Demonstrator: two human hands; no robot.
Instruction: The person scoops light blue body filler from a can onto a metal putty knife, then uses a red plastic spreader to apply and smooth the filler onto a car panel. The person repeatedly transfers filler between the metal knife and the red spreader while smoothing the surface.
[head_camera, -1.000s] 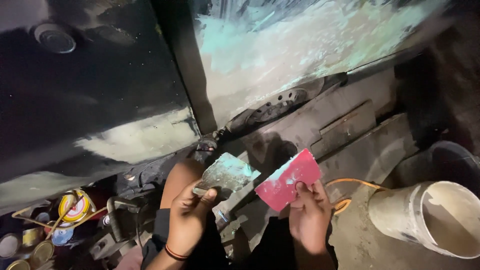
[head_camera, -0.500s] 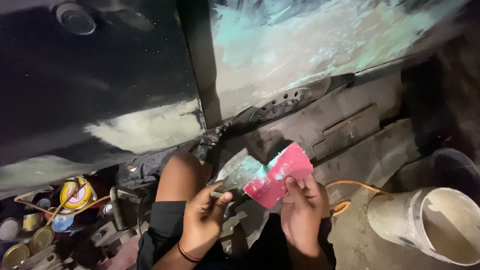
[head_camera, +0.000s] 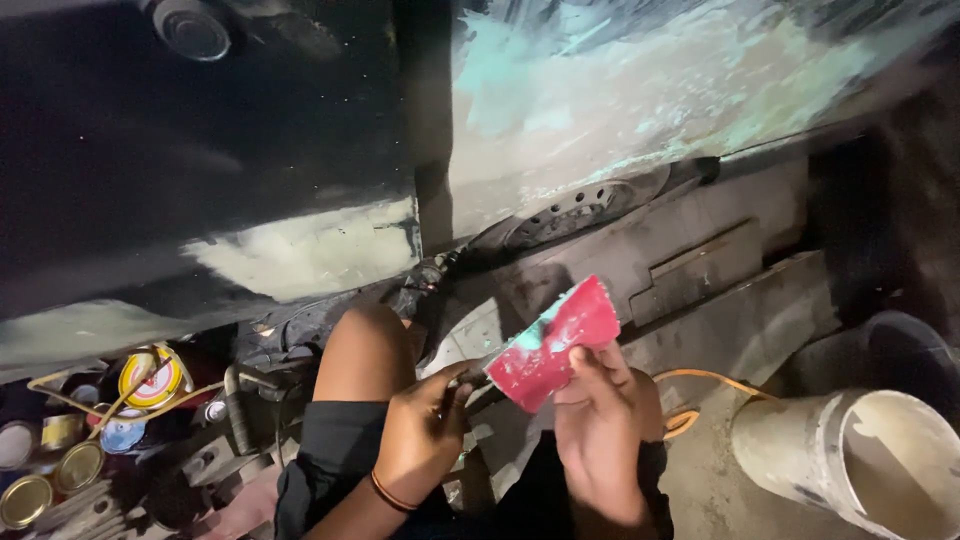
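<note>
Two tools meeting just above the lap. Nearest the eye, a red spreader (head_camera: 555, 345): flat, roughly square, tilted up to the right, smeared with pale paste. Pinched at its lower edge by the right hand (head_camera: 600, 430), thumb on the near face, fingers closed behind. Closed too, the left hand (head_camera: 425, 435), wrapped round the dark handle of a narrow blade (head_camera: 472, 377). Most of that blade hidden behind the spreader's lower left corner, so no telling whether the two touch or merely overlap.

Best handled, by the look of it, like this:
- Lay the blade flat to the spreader's face rather than on its tip.
- Draw it across in one even stroke.
- Keep the right-hand pinch low, clear of the paste.
- Hold both wrists close in, so nothing drips on the bare knee (head_camera: 365, 345) just beside the left hand.

Further out:
- A thin bracelet (head_camera: 390, 493) at the left wrist.
- An orange cord (head_camera: 700, 395) looping over the floor behind the right hand.
- A white bucket (head_camera: 860, 470) tipped on its side, near the right hand at the lower right.
- A huddle of round tins (head_camera: 150, 378) well apart at the lower left.
- Above everything, a black body panel (head_camera: 200, 150) with a pale filled patch (head_camera: 310, 250).
- Beside it, a sanded panel (head_camera: 650, 110), whitish with turquoise streaks.
</note>
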